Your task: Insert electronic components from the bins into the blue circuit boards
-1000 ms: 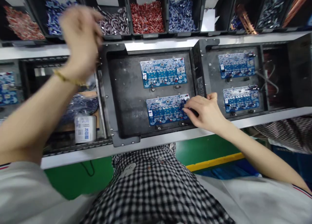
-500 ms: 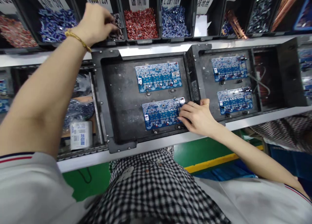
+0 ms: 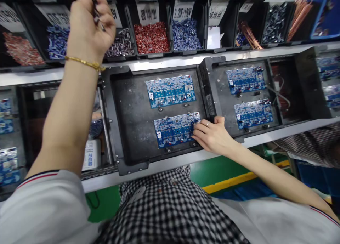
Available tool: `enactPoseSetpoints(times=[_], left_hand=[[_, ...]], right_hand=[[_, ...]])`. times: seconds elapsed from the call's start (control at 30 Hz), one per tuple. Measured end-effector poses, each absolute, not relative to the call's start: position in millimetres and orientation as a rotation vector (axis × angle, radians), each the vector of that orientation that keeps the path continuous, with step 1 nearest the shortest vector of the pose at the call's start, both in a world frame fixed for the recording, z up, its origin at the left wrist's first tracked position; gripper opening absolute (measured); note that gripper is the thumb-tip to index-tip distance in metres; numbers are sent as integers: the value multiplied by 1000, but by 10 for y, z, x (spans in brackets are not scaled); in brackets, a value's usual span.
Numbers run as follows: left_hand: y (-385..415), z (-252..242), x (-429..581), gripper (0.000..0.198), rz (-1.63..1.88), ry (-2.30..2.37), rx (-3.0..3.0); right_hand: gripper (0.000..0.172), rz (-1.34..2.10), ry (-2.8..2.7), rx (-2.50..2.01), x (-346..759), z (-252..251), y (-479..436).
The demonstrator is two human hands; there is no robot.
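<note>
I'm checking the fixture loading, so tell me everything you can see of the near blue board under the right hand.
The near board is a blue rectangular circuit board with white print, small mounted parts and a white label at its left end. It lies flat in the black tray, below a second like board, slightly tilted in view. The right hand rests its fingertips on the board's right end. Nothing else touches it.

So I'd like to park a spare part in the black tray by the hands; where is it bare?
In the black tray, the dark floor left of the two blue boards is bare, and a thinner strip runs between them. It is crowded at the lower board's right end, where the right hand rests. The left hand holds small parts above the bins.
</note>
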State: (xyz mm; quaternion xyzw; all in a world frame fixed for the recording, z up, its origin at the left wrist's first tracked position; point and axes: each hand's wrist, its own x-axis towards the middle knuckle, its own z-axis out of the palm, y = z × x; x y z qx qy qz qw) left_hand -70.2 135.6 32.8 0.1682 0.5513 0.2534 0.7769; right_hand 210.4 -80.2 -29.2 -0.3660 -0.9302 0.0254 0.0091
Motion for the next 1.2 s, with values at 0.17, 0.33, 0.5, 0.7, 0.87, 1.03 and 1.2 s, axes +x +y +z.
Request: enactPoseSetpoints(times=[0.17,0.33,0.5,0.7,0.87,1.03,1.2], left_hand=[[483,224,-335,38,536,1116,280],[-109,-75,-44,22,556,1003,206],[-285,-140,120,24,624,997,243],[-384,-122,131,27,549,1024,265],[-498,-164,76,23,471,1028,312],[-495,-181,91,16,454,1018,263],[-449,-166,127,17,364,1087,282]], right_hand=[[32,226,-2883,-1197,2049,-205,-744],[27,475,-2421,-1398,1883,-79,-499],[19,332,-2369,-1423,1686,-66,-354],[25,224,-2637,-1374,1766,56,-355],[20,387,-2710,-1429,2029,-121,-259],[19,409,-2750,-1406,2090,-302,-218],[17,397,-2778,-1377,2082,-284,-215]])
